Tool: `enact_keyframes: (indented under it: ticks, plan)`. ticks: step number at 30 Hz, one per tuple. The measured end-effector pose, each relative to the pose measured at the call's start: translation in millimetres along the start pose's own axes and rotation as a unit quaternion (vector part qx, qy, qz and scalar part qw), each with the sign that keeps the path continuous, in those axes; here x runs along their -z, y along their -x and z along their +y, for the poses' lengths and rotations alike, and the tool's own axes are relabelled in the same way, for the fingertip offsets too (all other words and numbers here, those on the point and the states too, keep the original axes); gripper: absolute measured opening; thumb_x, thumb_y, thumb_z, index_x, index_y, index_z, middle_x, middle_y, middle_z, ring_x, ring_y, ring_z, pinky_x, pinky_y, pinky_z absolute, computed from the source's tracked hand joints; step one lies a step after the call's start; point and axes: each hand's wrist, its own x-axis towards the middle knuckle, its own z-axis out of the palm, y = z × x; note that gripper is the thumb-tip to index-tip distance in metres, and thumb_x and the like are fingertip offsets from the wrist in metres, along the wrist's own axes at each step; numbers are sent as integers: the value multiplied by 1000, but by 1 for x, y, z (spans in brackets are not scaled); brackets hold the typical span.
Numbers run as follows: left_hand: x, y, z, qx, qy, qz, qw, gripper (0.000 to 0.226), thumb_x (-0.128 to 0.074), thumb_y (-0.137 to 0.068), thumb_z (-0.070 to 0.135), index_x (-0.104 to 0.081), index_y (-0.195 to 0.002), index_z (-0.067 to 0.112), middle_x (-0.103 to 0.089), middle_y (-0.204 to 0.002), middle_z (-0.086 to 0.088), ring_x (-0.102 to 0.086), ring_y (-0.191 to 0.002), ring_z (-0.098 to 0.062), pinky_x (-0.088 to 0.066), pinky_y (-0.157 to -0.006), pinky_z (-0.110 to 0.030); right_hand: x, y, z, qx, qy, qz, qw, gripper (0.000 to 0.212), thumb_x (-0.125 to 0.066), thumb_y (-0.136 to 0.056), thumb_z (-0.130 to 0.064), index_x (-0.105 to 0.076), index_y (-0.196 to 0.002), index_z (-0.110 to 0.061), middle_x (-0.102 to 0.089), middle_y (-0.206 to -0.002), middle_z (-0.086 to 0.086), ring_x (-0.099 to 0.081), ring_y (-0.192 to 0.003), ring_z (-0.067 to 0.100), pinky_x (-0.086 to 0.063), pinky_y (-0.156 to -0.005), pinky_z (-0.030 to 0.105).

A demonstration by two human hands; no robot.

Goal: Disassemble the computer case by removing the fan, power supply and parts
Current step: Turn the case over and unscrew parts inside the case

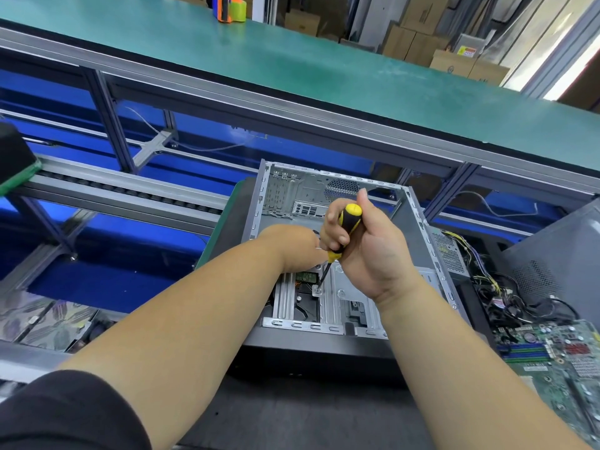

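An open grey computer case [418, 222] lies on its side in front of me, its inside mostly stripped. My right hand [367, 251] grips a yellow-and-black screwdriver [347, 228], held upright, its tip on a screw [316, 290] in the metal drive bracket near the case's front. A drive with a green circuit board [306, 277] sits in that bracket. My left hand [292, 245] reaches into the case beside the screwdriver shaft; its fingers are hidden behind my right hand.
A removed power supply [449, 254] with a tangle of cables [506, 297] lies right of the case, a green motherboard [558, 355] nearer to me. A grey case panel [558, 251] stands at far right. A roller conveyor [123, 193] runs left; a green shelf [292, 69] spans above.
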Motion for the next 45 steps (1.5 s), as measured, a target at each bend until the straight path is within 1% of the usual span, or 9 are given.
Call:
enact_keyframes:
  ticks: [3,8,14,20,24,28,34,41,45]
  plan:
    - [1,1,0,-14,-10,3,1000,35,-30,-88,48,-46,-67,25,-53,-70,9,-54,-71,-17,-41,-65,-32,2,1,2,9,-3,-27,1000,50,-29,-101,-47,-53,-83,-8,-38,-54,2,-33,-53,18,-27,-61,34]
    - [-2,-2,0,6,-12,10,1000,37,-31,-91,48,-51,-70,25,-57,-72,7,-53,-67,-12,-44,-65,-33,6,2,3,27,16,1,999,24,-45,-93,-35,-47,-83,-13,-50,-69,6,-44,-58,21,-32,-65,35]
    - [-3,-1,0,11,-17,22,1000,44,-29,-91,55,-52,-69,24,-55,-68,7,-49,-62,-9,-37,-58,-30,7,2,-3,5,-5,18,1000,33,-47,-99,-35,-58,-83,-9,-54,-76,6,-49,-65,21,-48,-65,29]
    - [-1,1,0,10,-3,18,1000,33,-33,-90,45,-42,-66,25,-50,-67,7,-47,-62,-13,-33,-56,-30,-1,-1,-1,-7,15,12,1000,59,-28,-106,-40,-58,-67,-8,-37,-56,5,-41,-56,20,-34,-65,33]
    - [0,0,0,-9,-23,4,1000,30,-29,-89,43,-42,-68,26,-51,-71,8,-53,-71,-18,-41,-64,-33,-3,0,1,10,5,3,1000,61,-23,-104,-50,-56,-78,-6,-35,-53,3,-34,-55,19,-31,-62,33]
    - [-2,-1,-1,0,-10,19,1000,36,-28,-87,48,-46,-65,25,-52,-67,10,-47,-61,-8,-33,-54,-28,0,4,1,27,10,10,1000,30,-44,-94,-39,-47,-85,-10,-46,-61,5,-42,-59,21,-33,-65,34]
    - [-4,-1,0,5,-9,23,1000,42,-21,-68,53,-51,-65,23,-54,-66,6,-49,-62,-11,-35,-55,-29,5,4,-2,20,26,49,998,26,-59,-91,-37,-60,-82,-13,-60,-81,6,-55,-70,21,-47,-73,33]
    - [-5,-4,-2,13,-14,15,1000,43,-28,-85,58,-50,-69,25,-55,-70,7,-53,-67,-14,-40,-61,-32,1,0,0,-3,-11,27,1000,59,-29,-104,-46,-62,-70,-10,-40,-53,2,-40,-53,17,-37,-61,29]
    - [-4,-2,-2,23,-3,16,1000,40,-33,-89,56,-50,-69,27,-55,-70,9,-51,-65,-9,-34,-56,-30,0,0,2,8,-17,26,999,69,-16,-102,-57,-59,-78,-9,-34,-49,1,-32,-51,18,-32,-59,31]
